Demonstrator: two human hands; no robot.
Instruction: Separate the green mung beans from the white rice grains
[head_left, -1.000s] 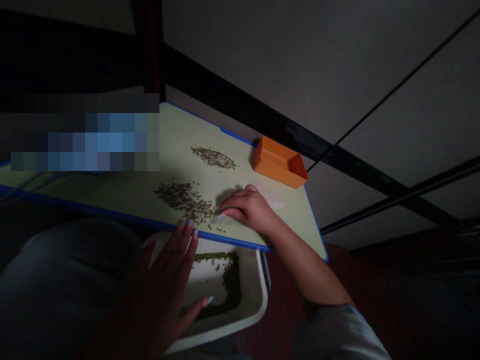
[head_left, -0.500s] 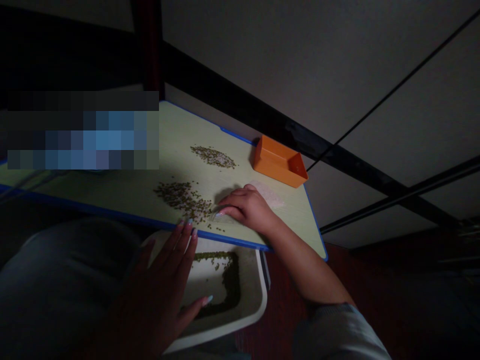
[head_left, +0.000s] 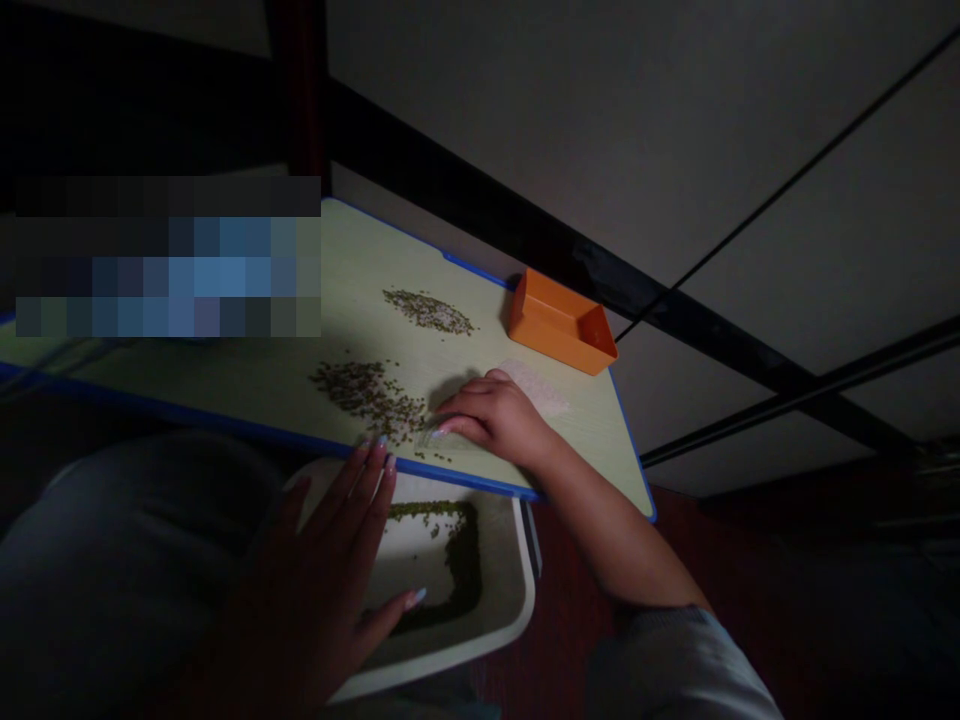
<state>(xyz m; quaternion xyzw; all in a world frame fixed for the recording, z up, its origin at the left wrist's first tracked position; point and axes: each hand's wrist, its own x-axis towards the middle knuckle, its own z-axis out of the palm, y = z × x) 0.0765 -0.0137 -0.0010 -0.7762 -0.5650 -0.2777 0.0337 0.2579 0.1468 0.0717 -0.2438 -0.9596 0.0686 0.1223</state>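
Both near pile (head_left: 367, 395) and far pile (head_left: 427, 312) sit mid-frame on board (head_left: 360, 255), loose greenish-and-pale mix. Probably light, hard, kinda rolly; best scooped low from edges. Left hand (head_left: 330, 550), lower left, fingers spread; right hand (head_left: 499, 415), centre, curled, can't tell if pinching anything.

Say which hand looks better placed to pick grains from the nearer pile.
Right, most likely. The right hand is over the tabletop, its fingertips beside the nearer pile. The left hand is spread mostly above the white tub, only its fingertips reaching the tabletop's blue edge.
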